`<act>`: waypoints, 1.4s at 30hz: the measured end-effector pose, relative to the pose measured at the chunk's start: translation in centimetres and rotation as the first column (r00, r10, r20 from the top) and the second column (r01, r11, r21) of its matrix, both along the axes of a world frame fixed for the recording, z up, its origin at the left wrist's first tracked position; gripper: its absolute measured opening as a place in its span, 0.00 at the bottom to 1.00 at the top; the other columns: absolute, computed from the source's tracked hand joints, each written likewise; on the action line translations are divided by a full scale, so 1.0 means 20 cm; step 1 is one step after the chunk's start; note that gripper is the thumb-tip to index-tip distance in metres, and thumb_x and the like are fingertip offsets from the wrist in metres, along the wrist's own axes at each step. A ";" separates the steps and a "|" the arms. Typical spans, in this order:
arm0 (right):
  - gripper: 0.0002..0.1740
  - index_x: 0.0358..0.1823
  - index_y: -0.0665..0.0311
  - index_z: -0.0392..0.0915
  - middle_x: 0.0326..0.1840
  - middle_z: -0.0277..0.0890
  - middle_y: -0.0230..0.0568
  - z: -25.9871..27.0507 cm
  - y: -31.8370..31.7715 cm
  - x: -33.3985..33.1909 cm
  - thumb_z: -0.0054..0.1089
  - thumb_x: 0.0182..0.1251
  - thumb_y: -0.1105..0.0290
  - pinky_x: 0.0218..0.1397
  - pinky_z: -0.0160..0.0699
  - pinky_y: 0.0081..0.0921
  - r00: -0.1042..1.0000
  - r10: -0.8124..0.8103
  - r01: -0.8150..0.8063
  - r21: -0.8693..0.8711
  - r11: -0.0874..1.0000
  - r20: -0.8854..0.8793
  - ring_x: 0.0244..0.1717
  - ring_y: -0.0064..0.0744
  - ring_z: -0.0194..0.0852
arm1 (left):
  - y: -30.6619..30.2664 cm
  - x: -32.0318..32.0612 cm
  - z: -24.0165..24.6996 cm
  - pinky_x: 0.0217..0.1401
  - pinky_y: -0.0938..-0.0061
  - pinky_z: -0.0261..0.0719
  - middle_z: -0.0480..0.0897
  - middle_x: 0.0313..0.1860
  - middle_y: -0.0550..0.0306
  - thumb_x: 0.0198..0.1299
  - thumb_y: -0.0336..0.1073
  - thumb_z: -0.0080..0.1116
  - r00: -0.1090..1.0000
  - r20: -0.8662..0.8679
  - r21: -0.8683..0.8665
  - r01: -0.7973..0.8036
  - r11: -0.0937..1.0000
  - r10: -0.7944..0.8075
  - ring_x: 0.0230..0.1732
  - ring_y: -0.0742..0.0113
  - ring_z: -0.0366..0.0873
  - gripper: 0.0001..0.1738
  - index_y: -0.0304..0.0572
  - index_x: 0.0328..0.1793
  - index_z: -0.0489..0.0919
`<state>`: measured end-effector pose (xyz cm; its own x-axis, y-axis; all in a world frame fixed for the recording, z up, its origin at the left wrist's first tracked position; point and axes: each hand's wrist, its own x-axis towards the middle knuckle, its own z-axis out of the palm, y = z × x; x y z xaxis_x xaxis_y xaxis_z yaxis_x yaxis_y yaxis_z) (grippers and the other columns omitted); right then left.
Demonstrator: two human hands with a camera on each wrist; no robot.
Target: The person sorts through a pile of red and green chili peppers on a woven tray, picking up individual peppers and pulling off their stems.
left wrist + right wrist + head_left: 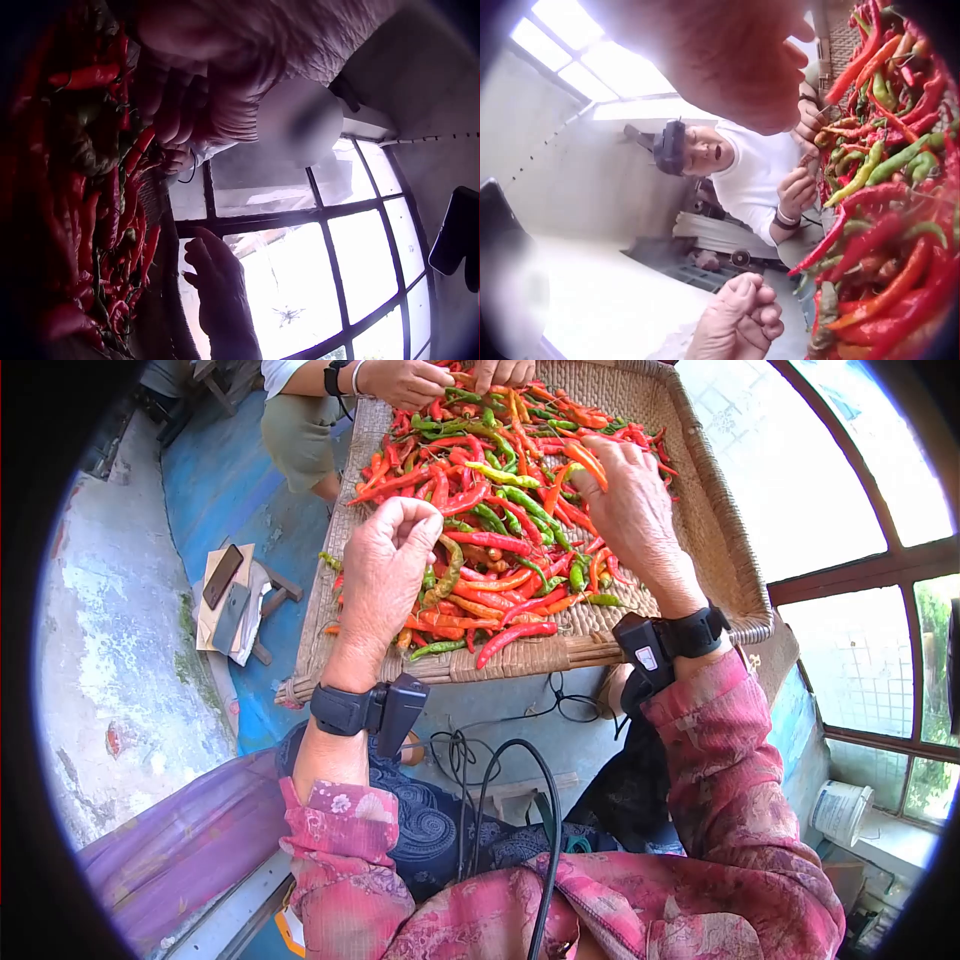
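Red, orange and green chili peppers (500,550) (885,165) lie heaped on a woven tray. The left hand (385,575) (735,322) is raised over the tray's near left part, thumb tip against its curled fingers, with nothing visible between them. At the right side of the pile, the right hand (635,510) (225,300) has an orange pepper (588,463) between thumb and fingers; the wrist views do not show this pepper. Peppers also fill the left side of the left wrist view (82,202).
Across the tray (740,560), another person's hands (405,382) are at the far edge of the peppers. Two phones (222,575) lie on a stool at left. Cables (545,760) hang near the lap. Windows (850,650) stand at right, with a white bucket (840,810) below.
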<state>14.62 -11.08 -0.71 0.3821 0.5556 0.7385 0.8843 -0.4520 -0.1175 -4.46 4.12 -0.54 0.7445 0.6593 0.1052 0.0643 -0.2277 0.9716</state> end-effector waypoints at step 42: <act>0.13 0.40 0.65 0.76 0.24 0.77 0.51 0.06 -0.08 0.04 0.56 0.60 0.64 0.33 0.76 0.39 0.984 0.009 -0.010 -0.006 1.000 -0.176 0.29 0.47 0.79 | -0.12 0.04 0.03 0.27 0.85 0.70 0.75 0.25 0.66 0.63 0.34 0.53 0.981 -0.044 -0.124 0.180 0.976 -0.187 0.24 0.82 0.70 0.08 0.36 0.37 0.78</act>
